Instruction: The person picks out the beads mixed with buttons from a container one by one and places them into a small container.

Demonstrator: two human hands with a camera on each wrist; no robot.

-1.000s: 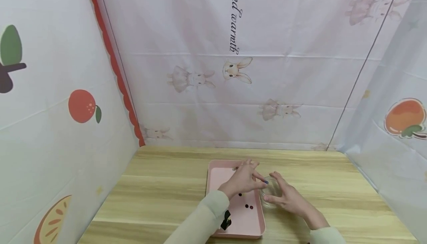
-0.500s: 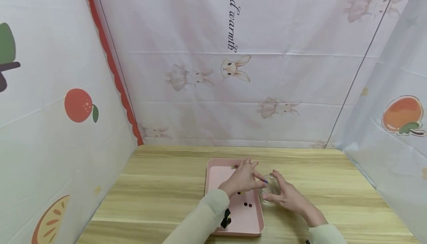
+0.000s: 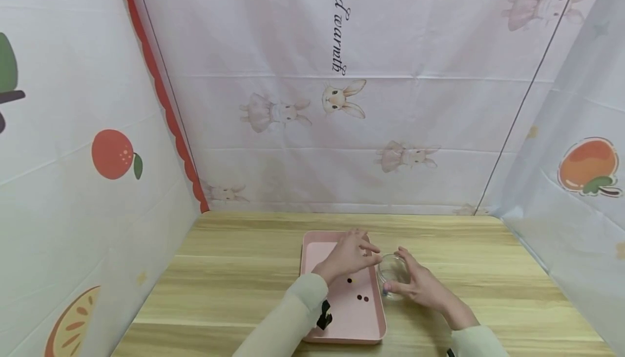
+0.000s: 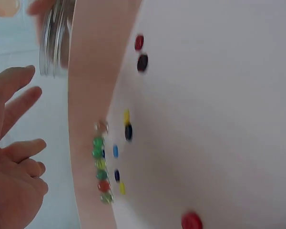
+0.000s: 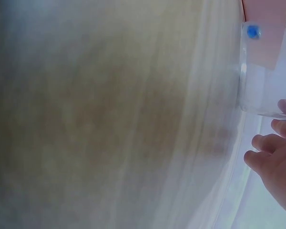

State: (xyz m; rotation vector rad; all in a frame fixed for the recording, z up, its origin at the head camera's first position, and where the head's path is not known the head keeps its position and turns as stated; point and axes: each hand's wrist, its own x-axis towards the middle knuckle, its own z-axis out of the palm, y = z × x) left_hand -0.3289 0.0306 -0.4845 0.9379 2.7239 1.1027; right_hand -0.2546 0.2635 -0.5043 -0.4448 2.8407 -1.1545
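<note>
My right hand (image 3: 426, 287) holds a clear jar (image 3: 392, 263), thumb on the near side and fingers round the far side. A small blue bead (image 5: 252, 32) lies at the jar's bottom in the right wrist view. My left hand (image 3: 346, 255) is over the pink tray (image 3: 349, 340), just left of the jar, its fingers spread and holding nothing. In the left wrist view, glass marbles (image 4: 101, 164) line the tray's inner edge. Near them lie small blue, yellow and dark pieces, a black bead (image 4: 142, 62) and a red bead (image 4: 139, 42).
Another red piece (image 4: 192, 221) lies on the tray floor in the left wrist view. The tray and jar stand side by side on a wood-grain table (image 3: 234, 281). Printed curtains (image 3: 293, 172) enclose the table at the back and both sides.
My left hand has let go of the blue bead, which is now in the jar, and has drawn back slightly to the left. My right hand stays on the jar.
</note>
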